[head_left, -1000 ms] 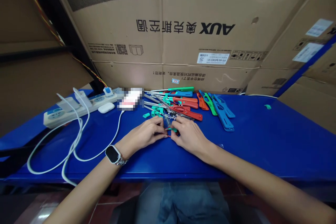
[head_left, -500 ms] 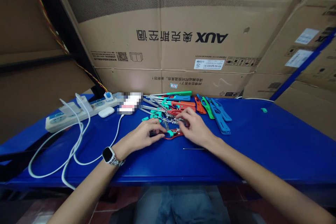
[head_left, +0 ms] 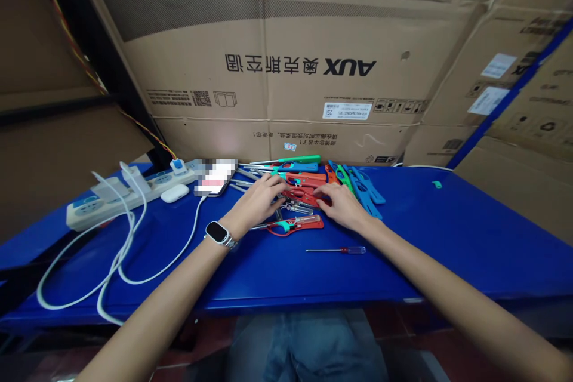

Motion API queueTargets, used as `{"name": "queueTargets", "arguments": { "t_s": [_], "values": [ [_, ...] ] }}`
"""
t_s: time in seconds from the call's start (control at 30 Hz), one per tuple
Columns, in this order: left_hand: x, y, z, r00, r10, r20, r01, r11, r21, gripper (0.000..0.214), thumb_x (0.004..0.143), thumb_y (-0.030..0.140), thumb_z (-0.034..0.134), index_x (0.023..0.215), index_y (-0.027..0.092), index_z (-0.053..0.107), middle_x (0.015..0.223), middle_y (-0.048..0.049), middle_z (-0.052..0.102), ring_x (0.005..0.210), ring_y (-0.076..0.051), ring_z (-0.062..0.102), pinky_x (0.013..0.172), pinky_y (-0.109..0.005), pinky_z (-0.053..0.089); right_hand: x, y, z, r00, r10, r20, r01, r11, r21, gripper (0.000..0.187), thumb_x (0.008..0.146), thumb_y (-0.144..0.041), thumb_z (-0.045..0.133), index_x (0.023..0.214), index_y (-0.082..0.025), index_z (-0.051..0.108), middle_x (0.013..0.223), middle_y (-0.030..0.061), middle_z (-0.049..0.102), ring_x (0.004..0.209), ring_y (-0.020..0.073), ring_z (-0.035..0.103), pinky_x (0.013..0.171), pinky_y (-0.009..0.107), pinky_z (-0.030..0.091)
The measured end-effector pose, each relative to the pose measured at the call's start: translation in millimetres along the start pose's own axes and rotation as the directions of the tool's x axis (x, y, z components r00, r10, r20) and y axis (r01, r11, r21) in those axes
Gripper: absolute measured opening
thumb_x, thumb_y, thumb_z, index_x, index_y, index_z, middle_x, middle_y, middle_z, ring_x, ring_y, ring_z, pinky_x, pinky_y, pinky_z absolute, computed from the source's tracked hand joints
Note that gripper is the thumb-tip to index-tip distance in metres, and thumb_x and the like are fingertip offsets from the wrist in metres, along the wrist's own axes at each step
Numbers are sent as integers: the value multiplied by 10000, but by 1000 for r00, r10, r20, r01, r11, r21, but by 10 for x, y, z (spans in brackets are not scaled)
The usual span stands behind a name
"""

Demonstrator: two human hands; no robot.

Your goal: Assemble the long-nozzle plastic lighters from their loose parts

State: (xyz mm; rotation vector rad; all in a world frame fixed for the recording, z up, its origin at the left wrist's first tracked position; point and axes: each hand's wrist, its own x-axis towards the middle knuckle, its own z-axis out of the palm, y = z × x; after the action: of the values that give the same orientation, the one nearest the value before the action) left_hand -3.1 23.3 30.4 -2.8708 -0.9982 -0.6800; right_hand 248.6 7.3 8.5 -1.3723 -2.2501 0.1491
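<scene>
In the middle of the table lies a pile of lighter parts. My right hand (head_left: pixel 342 206) has its fingers and thumb closed on the right end of a red lighter casing (head_left: pixel 302 196). My left hand (head_left: pixel 259 202) is curled over the left side of the same pile; what its fingertips grip is hidden. Just in front of the hands rests an opened red lighter (head_left: pixel 319 222) with a teal trigger and a clear fuel tank, touched by neither hand. A screwdriver (head_left: pixel 353 250) with a clear, purplish handle lies nearer the table's front edge.
Long-nosed lighters and a green-handled screwdriver (head_left: pixel 304 159) lie behind the pile. Blue, green and orange casing halves (head_left: pixel 364 188) are to the right. On the left are a phone (head_left: pixel 219 182), a white earphone case (head_left: pixel 174 193), a power strip (head_left: pixel 85 212) and white cables. Cardboard (head_left: pixel 286 24) stands behind.
Both hands have left the opened red lighter in front and moved to the pile behind it. The right hand now holds a red casing there. The screwdriver's handle has come into view.
</scene>
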Motion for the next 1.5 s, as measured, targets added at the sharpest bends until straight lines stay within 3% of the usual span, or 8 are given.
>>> {"name": "queueTargets", "arguments": {
  "t_s": [0.27, 0.43, 0.6, 0.67, 0.8, 0.97, 1.1, 1.5],
  "values": [
    [6, -46, 90, 999, 9, 46, -12, 998, 59, 310, 966, 222, 530, 1266, 200, 607, 1085, -93, 634, 1003, -241, 549, 905, -405, 466, -8, -4, 14, 997, 37, -68, -18, 965, 261, 183, 878, -116, 554, 947, -170, 715, 982, 67, 743, 923, 188, 687, 879, 370, 511],
    [43, -27, 100, 997, 9, 76, -16, 996, 87, 208, 973, 223, 517, 1083, 156, 680, 1025, -106, 656, 970, -249, 567, 870, -400, 473, -6, -2, 70, 994, 88, -72, -56, 933, 356, 173, 891, -149, 544, 955, -163, 704, 995, 72, 744, 935, 189, 684, 891, 364, 508],
    [-68, -9, -49, 996, 35, -77, -33, 999, 32, 251, 1007, 266, 464, 1103, 165, 672, 999, -97, 674, 961, -231, 560, 857, -378, 483, 9, -77, 12, 980, 167, -112, -91, 867, 489, 213, 923, -276, 537, 987, -150, 696, 953, 70, 747, 852, 187, 683, 806, 337, 526],
    [-147, 1, -112, 990, 18, -139, -21, 1000, -19, 262, 1010, 287, 463, 1121, 165, 667, 998, -93, 678, 958, -229, 562, 858, -380, 484, -16, -148, -41, 983, 106, -148, -24, 879, 476, 253, 940, -346, 530, 1014, -166, 692, 984, 66, 741, 866, 189, 681, 804, 342, 528],
    [-312, 24, -139, 972, -125, -200, 85, 976, -198, 261, 1006, 323, 475, 1117, 183, 665, 1004, -76, 696, 953, -215, 601, 860, -364, 494, -83, -254, -93, 976, -182, -123, 212, 927, 309, 286, 885, -303, 650, 1157, -214, 648, 1159, 63, 705, 1079, 209, 642, 960, 397, 488],
    [-485, 48, -77, 936, -319, -151, 238, 886, -398, 287, 973, 380, 523, 1146, 187, 644, 1051, -71, 712, 881, -184, 657, 757, -298, 523, -98, -205, -56, 950, -308, -57, 313, 943, 114, 306, 920, -283, 623, 1218, -217, 630, 1224, 79, 689, 1164, 225, 615, 1014, 440, 461],
    [-559, 30, -89, 939, -321, -119, 246, 874, -418, 299, 897, 393, 623, 1101, 179, 669, 1037, -69, 727, 887, -197, 673, 765, -303, 533, -91, -116, -48, 902, -427, -64, 430, 902, 39, 332, 963, -304, 556, 1267, -189, 626, 1227, 109, 693, 1145, 233, 637, 993, 449, 486],
    [-626, -44, -181, 956, -292, 7, 263, 850, -456, 208, 847, 377, 681, 920, 187, 720, 890, -47, 749, 827, -194, 683, 780, -312, 532, -172, -154, -33, 880, -474, 30, 474, 880, -9, 342, 1007, -361, 478, 1250, -168, 621, 1204, 101, 703, 1080, 230, 648, 913, 406, 474]
  ]
}}
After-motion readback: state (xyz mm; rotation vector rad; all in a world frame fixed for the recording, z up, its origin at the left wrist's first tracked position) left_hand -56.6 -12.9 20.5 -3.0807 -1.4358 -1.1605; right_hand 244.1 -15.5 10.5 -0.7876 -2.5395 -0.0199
